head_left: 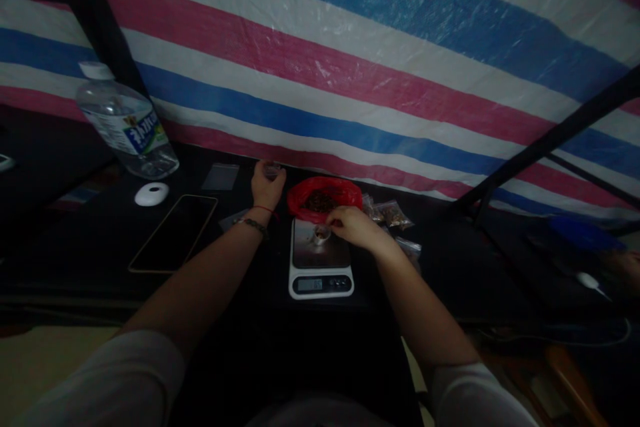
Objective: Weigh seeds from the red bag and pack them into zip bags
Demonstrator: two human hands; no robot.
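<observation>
A white digital kitchen scale (321, 285) with a metal plate and a lit display stands on the dark table before me. On its plate sits a small clear cup (321, 234) with a little brown material inside. My right hand (353, 223) is at the cup's right side, fingers pinched together; what they hold is too small to make out. Behind the scale lies an open red plastic bag (345, 192) holding dark brown bits. Left of that bag, my left hand (268, 185) is closed around a small clear plastic item (271, 170), perhaps a bag or a lid.
Filled zip bags (395, 215) lie right of the red bag. Flat zip bags (221, 177) are at the left, near a phone (174, 233), a white rounded device (151, 194) and a large water bottle (131, 123). A striped tarp (320, 67) and black metal bars (550, 140) border the table.
</observation>
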